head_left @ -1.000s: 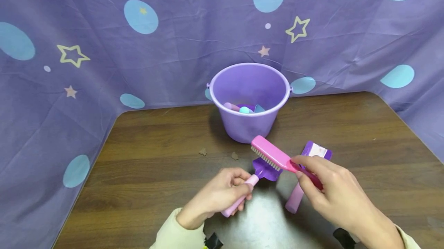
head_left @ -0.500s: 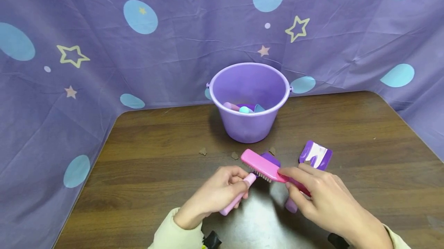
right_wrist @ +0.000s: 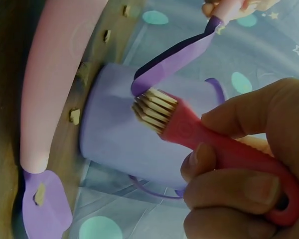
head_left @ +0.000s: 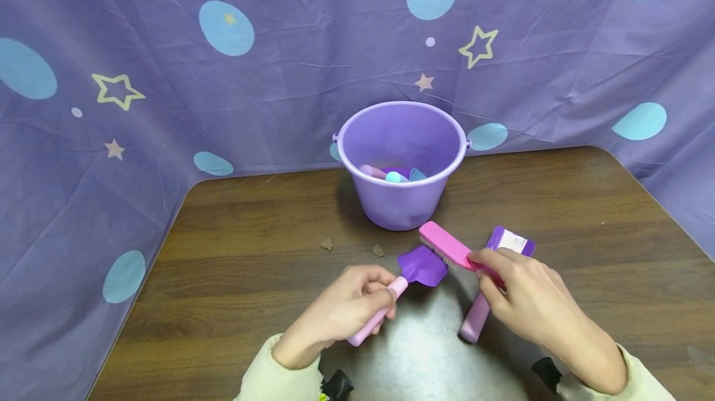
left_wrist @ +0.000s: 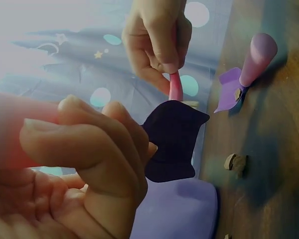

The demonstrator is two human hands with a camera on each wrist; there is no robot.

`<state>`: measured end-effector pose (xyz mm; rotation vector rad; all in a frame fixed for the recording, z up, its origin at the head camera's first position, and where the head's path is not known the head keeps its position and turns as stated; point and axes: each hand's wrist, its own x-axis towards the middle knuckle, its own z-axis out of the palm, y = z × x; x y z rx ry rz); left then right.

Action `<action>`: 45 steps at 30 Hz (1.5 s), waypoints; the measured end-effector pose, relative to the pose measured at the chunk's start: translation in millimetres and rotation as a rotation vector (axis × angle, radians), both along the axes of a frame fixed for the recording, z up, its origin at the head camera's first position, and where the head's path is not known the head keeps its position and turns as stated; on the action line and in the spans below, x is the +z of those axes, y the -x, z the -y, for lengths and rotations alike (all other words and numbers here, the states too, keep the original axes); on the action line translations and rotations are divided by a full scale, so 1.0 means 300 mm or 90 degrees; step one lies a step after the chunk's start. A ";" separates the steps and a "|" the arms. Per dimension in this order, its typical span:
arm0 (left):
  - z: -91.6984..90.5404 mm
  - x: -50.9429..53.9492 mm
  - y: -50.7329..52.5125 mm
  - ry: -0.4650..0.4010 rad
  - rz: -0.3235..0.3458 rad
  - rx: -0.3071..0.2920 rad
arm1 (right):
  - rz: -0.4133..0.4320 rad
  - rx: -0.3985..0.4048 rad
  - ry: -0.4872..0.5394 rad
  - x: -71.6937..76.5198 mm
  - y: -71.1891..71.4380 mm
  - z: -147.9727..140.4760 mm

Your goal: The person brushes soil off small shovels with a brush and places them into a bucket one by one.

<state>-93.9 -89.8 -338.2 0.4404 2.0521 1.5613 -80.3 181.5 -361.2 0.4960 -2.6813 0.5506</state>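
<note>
My left hand [head_left: 357, 301] grips the pink handle of a toy shovel [head_left: 423, 266] and holds its purple blade in the air. My right hand [head_left: 536, 301] pinches the handle of a pink brush [head_left: 447, 243] with pale bristles. In the right wrist view the bristles [right_wrist: 157, 110] are at the tip of the blade [right_wrist: 174, 62], touching or nearly so. On the table beneath my right hand lies a second toy shovel [head_left: 473, 320], partly hidden. A brown crumb [right_wrist: 39, 194] sits on that shovel's blade.
Behind both hands stands a lilac bucket [head_left: 399, 205] with several toys inside. Brown bits [head_left: 326, 244] lie scattered on the wooden table [head_left: 251, 221] in front of it. A purple patterned cloth [head_left: 301, 66] hangs behind the table.
The brush swept left toward the shovel's neck, then went back right and away to the blade's far edge. The held shovel tilted and turned back; my left hand shifted slightly left.
</note>
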 end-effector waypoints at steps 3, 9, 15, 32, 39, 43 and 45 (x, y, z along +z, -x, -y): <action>0.000 0.002 -0.001 0.000 0.003 0.005 | 0.039 -0.021 -0.003 -0.002 0.007 -0.004; 0.001 0.003 -0.004 0.015 0.000 0.025 | 0.116 -0.079 -0.006 0.012 0.008 -0.010; 0.001 -0.006 0.000 0.012 0.002 0.036 | -0.009 -0.016 0.077 0.041 -0.019 0.002; -0.005 -0.009 -0.004 0.031 -0.015 0.023 | -0.070 0.114 0.048 0.044 -0.063 0.047; -0.001 -0.002 -0.007 0.024 -0.007 0.017 | -0.049 0.047 0.006 0.026 -0.039 0.032; -0.001 0.001 -0.008 0.029 -0.010 0.015 | -0.006 0.008 0.006 0.018 -0.032 0.030; -0.001 0.001 -0.007 0.027 -0.010 0.015 | 0.023 -0.011 0.011 0.016 -0.031 0.028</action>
